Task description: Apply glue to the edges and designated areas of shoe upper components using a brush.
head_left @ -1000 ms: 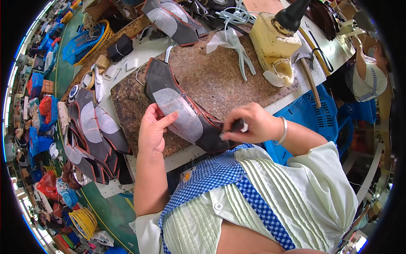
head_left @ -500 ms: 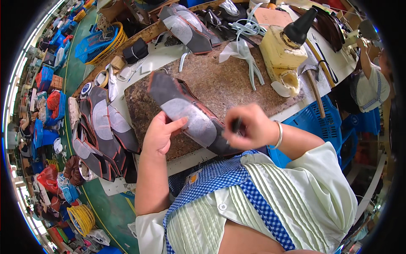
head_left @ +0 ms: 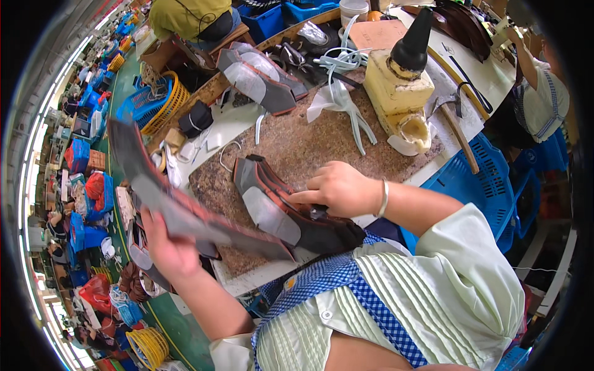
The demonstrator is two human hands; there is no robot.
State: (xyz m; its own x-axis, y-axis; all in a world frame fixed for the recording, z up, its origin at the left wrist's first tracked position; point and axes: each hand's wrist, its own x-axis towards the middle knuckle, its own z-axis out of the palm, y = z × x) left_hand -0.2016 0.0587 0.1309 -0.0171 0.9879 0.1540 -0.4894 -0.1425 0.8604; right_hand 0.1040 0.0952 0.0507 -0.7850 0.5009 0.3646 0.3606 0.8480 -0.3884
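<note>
A: Grip state?
B: Left hand (head_left: 172, 250) grasping a panel (head_left: 192, 217) by its lower edge, about mid-length. Blurred. Right hand (head_left: 337, 190): index finger on the stack (head_left: 267, 213), other fingers curled. Something dark and shiny sits under them; can't tell if it's held.

A: Panel vs grip?
B: Runs diagonally past both sides of the left hand, tilted. Far end points upper left, past the slab (head_left: 291, 137); near end points lower right, toward the apron (head_left: 315, 281). Near end shows just beside the stack; can't tell if they touch.

A: Stack position?
B: On the slab, right of the panel, under the right hand. Its lower end runs past the slab's near edge, close to the apron.

A: Other edges?
B: Slab lies on the white table (head_left: 235, 120). Blue basket (head_left: 486, 157) is off the table's right side.

A: Room?
B: Widest stretch of slab surface is between stack and straps (head_left: 351, 117). Bottle (head_left: 399, 89) bounds it on the right, hammer (head_left: 459, 133) just beyond. Left side: the panel's far end overlaps the background baskets (head_left: 178, 106) in view.
</note>
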